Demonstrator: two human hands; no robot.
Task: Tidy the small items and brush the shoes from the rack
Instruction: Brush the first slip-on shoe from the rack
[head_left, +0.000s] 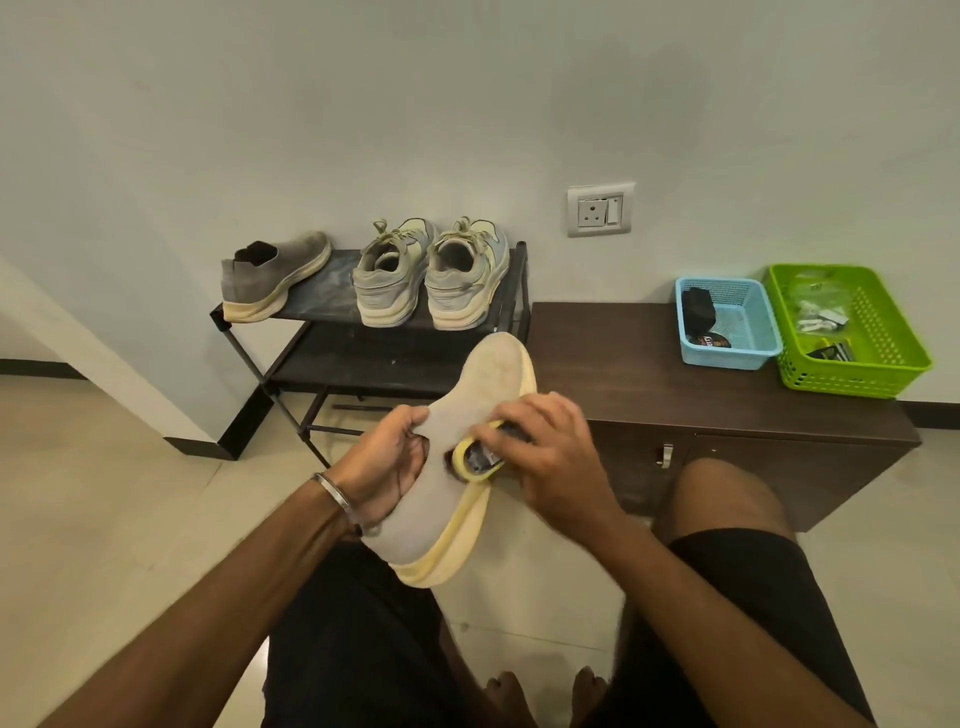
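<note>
A grey slip-on shoe with a pale yellow sole hangs in front of me, toe pointing away. My left hand grips it at the collar, fingers inside the opening. My right hand holds a yellow-backed shoe brush against the shoe's side. Its twin grey shoe sits on the top shelf of the black rack, at the left. A pair of laced beige sneakers stands on the same shelf at the right.
A low dark brown cabinet stands right of the rack. On it are a blue basket with dark items and a green basket with small packets. A wall socket is above. My knees and bare feet are below.
</note>
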